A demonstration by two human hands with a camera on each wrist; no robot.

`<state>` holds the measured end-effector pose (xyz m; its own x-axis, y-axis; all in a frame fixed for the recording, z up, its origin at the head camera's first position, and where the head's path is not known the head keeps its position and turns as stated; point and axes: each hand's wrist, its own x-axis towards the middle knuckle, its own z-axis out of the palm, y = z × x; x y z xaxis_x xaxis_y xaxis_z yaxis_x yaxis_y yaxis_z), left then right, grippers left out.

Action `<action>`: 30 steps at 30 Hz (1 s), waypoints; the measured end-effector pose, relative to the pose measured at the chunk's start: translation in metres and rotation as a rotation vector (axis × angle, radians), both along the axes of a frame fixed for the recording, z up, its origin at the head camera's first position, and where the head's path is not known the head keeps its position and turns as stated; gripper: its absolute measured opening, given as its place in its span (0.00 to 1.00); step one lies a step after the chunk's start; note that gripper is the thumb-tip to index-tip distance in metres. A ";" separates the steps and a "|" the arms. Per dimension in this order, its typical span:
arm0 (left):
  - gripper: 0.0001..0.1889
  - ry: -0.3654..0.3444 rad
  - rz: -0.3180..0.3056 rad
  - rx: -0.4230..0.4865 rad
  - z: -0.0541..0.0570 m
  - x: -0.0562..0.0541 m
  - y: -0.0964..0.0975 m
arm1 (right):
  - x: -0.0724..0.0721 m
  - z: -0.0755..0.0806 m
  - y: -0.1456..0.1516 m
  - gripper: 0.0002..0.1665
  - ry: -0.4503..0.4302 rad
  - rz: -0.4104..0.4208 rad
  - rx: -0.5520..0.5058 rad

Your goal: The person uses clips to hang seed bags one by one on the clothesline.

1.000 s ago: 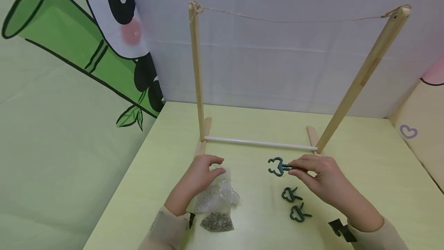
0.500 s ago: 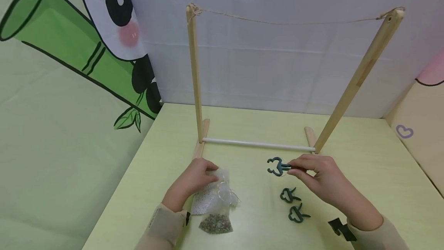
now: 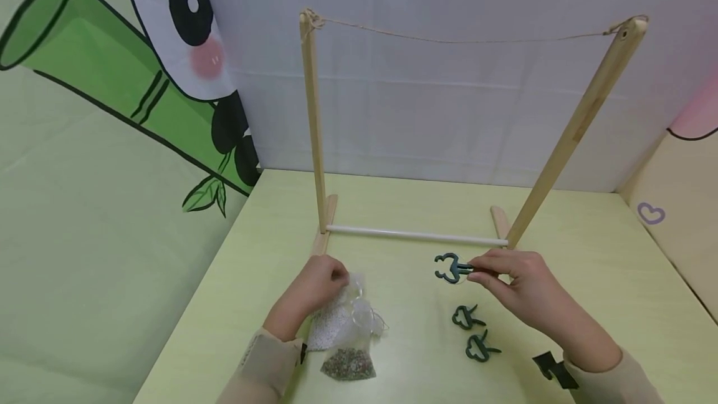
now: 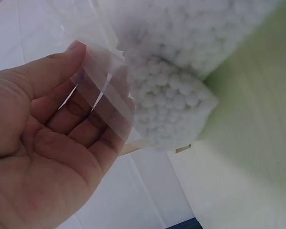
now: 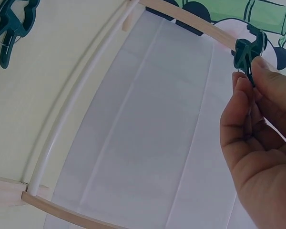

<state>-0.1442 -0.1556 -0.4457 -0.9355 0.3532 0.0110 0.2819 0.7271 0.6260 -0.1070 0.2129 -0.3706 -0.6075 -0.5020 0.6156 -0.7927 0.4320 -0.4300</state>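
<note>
My left hand (image 3: 314,288) pinches the upper end of a clear plastic bag of small white beads (image 3: 327,329). The left wrist view shows the thumb and fingers on the thin film, beside the beads (image 4: 167,95). Partly over this bag lies a second clear bag, with dark speckled grains (image 3: 349,364) in its bottom. My right hand (image 3: 518,282) holds a dark green plastic spring clip (image 3: 450,268) by its handles, squeezed so that its mouth spreads wide. Below that hand, two similar clips, an upper one (image 3: 468,317) and a lower one (image 3: 480,347), lie on the table.
Behind the hands stands a wooden frame with a left post (image 3: 313,123) and a leaning right post (image 3: 578,129). A thin string (image 3: 426,38) sags between their tops, and a white rod (image 3: 415,234) joins their feet. Printed cloth (image 3: 140,267) hangs around the table (image 3: 415,341).
The left hand has gone from hovering with thumb and fingers apart above the bags to pinching the white-bead bag's top. The right hand keeps the spread clip in nearly the same place.
</note>
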 end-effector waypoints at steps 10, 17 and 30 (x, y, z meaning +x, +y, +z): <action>0.06 0.017 0.072 0.033 0.013 0.000 -0.004 | -0.001 0.011 0.007 0.21 0.014 -0.031 0.009; 0.06 0.019 0.091 0.120 0.021 0.002 -0.002 | -0.002 0.017 0.012 0.22 0.023 -0.044 0.001; 0.03 0.158 0.125 0.289 0.048 0.004 0.020 | -0.005 0.035 0.026 0.20 0.075 -0.089 0.020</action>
<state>-0.1398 -0.1356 -0.3978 -0.9500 0.1969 0.2422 0.3118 0.5609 0.7669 -0.1117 0.2387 -0.3355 -0.6028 -0.4611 0.6511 -0.7805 0.5100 -0.3615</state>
